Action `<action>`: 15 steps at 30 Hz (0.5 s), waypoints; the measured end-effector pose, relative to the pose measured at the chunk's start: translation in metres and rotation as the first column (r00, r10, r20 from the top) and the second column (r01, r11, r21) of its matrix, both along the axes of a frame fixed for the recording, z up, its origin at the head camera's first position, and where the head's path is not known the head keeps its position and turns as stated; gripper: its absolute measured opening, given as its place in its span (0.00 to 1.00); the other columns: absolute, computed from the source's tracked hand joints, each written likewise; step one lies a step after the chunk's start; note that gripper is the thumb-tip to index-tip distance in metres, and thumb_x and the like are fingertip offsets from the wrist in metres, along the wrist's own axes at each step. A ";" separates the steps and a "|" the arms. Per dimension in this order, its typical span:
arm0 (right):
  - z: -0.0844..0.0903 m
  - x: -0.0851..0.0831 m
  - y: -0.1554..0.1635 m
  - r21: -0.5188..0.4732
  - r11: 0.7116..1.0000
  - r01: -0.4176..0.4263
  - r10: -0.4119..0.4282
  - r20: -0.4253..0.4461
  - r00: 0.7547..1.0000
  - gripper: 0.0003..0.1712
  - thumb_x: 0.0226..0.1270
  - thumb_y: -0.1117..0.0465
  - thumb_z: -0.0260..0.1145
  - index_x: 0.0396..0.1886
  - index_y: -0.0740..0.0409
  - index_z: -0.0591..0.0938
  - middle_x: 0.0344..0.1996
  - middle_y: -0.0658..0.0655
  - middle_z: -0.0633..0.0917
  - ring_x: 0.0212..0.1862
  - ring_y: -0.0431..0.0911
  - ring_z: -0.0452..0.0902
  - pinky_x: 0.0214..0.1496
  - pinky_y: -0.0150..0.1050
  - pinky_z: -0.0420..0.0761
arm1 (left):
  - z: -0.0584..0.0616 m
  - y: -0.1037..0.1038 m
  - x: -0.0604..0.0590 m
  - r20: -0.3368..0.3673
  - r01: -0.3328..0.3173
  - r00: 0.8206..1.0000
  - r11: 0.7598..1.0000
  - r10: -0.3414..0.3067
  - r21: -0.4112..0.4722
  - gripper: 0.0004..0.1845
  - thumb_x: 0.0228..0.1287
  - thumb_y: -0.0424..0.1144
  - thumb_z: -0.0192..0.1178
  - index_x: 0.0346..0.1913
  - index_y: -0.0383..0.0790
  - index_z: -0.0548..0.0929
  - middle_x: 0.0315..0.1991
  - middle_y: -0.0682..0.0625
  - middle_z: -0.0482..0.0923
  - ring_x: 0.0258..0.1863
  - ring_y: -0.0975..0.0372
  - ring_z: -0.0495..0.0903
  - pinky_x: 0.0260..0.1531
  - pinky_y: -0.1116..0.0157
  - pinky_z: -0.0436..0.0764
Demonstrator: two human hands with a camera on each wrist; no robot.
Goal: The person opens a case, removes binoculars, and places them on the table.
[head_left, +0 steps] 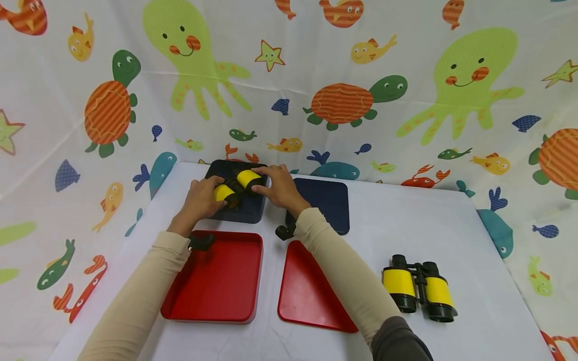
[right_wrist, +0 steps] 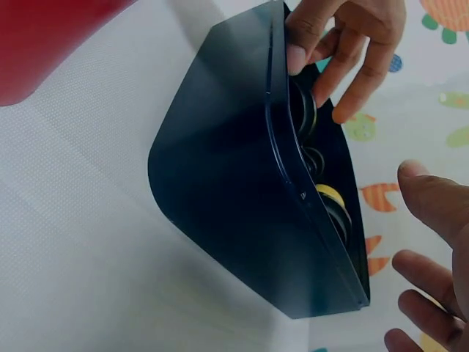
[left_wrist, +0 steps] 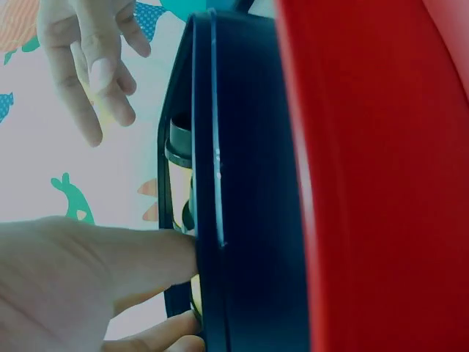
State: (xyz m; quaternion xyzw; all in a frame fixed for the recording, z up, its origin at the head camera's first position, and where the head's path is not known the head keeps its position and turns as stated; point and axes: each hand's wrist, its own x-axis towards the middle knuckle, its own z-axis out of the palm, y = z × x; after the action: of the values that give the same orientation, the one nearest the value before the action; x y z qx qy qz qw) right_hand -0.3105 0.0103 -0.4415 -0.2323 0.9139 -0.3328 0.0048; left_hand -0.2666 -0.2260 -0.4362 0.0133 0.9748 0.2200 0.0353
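Black-and-yellow binoculars lie inside a dark blue box at the back of the table. My left hand reaches over the rim and holds the near-left barrel between thumb and fingers; in the right wrist view the left hand's thumb and fingers dip into the box. At the other barrel is my right hand. Both wrist views show the right hand with its fingers spread loosely, apart from the box. In the left wrist view the box wall hides most of the binoculars.
A red box stands below my left forearm, with a red lid beside it, partly under my right sleeve. A dark blue lid lies right of the blue box. Second yellow-and-black binoculars lie at the right. A patterned cloth hangs behind.
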 end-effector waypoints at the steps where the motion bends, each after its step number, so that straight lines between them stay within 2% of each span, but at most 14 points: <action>1: 0.000 0.000 0.000 -0.001 1.000 0.001 -0.001 -0.001 1.000 0.32 0.73 0.48 0.73 0.74 0.43 0.80 0.66 0.56 0.84 0.63 0.53 0.72 0.69 0.49 0.77 | 0.000 0.000 -0.001 0.004 -0.001 1.000 1.000 0.001 -0.002 0.37 0.67 0.36 0.73 0.75 0.30 0.70 0.70 0.28 0.74 0.58 0.38 0.67 0.63 0.43 0.74; 8: 0.001 -0.001 -0.004 0.009 1.000 0.006 -0.006 -0.004 1.000 0.31 0.73 0.49 0.73 0.74 0.43 0.80 0.66 0.55 0.84 0.63 0.53 0.72 0.69 0.49 0.77 | 0.000 -0.003 -0.005 0.009 -0.001 1.000 1.000 0.002 -0.011 0.37 0.65 0.36 0.75 0.74 0.30 0.72 0.67 0.28 0.76 0.59 0.38 0.68 0.63 0.43 0.75; 15: 0.000 -0.001 -0.010 0.044 0.999 0.027 -0.028 0.014 1.000 0.31 0.73 0.49 0.73 0.74 0.41 0.80 0.68 0.53 0.84 0.63 0.52 0.72 0.68 0.49 0.77 | 0.002 -0.007 -0.009 0.004 0.055 0.999 0.997 -0.055 -0.061 0.39 0.59 0.35 0.77 0.73 0.31 0.73 0.65 0.28 0.77 0.57 0.38 0.69 0.65 0.41 0.76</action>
State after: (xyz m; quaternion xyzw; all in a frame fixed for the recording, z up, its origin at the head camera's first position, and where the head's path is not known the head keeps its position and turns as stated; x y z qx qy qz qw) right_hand -0.3113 0.0000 -0.4419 -0.2172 0.9240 -0.3144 0.0120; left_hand -0.2759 -0.2330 -0.4339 0.0386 0.9803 0.1890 0.0426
